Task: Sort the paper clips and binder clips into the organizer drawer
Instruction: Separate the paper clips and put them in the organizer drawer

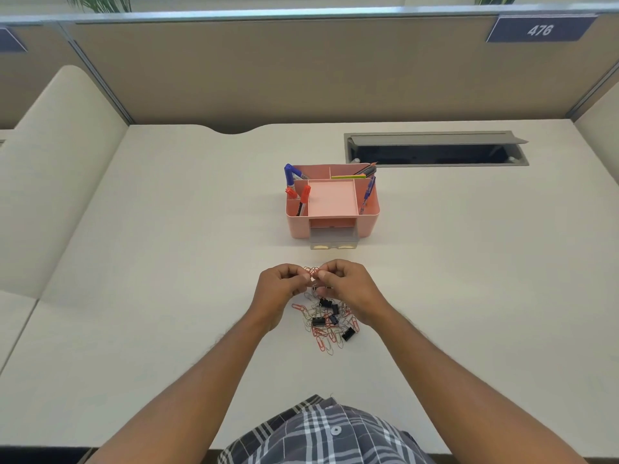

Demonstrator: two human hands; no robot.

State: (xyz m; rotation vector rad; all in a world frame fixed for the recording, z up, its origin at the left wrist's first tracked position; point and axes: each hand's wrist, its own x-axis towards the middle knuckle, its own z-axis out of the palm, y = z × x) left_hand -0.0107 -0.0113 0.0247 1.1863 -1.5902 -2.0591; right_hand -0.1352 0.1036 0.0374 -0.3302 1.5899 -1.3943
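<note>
Red paper clips [313, 271] apparently pinched between both hands' fingers [303, 278], above pile [326, 321]

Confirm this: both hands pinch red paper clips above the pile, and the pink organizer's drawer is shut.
Wrong on the drawer: the head view shows it pulled open at the organizer's front. The rest holds: left hand and right hand pinch red paper clips above the pile.

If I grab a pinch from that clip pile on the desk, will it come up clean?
Probably not: the clip pile looks interlocked, so extras may trail. The thin wire clips seem light and apt to slip. The black binder clips look chunkier and easier to pinch.
</note>
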